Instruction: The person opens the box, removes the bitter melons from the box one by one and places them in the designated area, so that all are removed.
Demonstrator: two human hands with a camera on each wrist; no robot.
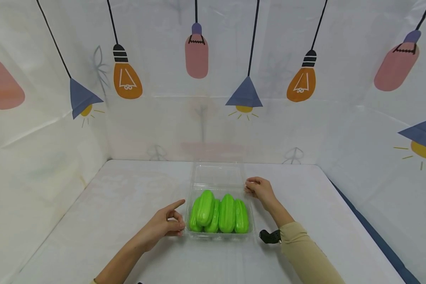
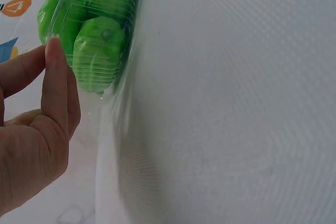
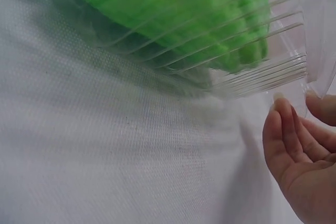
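A clear plastic box (image 1: 218, 235) stands on the table with its hinged lid (image 1: 218, 173) folded back. Bright green, ridged, cucumber-like pieces (image 1: 227, 213) lie side by side in it, several in all, one on top at the left. My left hand (image 1: 163, 223) is at the box's left rim, its index finger extended. In the left wrist view that hand (image 2: 42, 114) has fingertips at the clear rim, beside the green pieces (image 2: 100, 51). On the far right side, my right hand (image 1: 260, 190) pinches the lid's edge near the hinge; its fingertips (image 3: 278, 100) show close up in the right wrist view.
The white table (image 1: 145, 181) extends around the box on both sides. Behind it hangs a white sheet (image 1: 163, 130) printed with lamps and bulbs. A black device (image 1: 269, 236) sits at the right wrist, by the beige sleeve (image 1: 301, 248).
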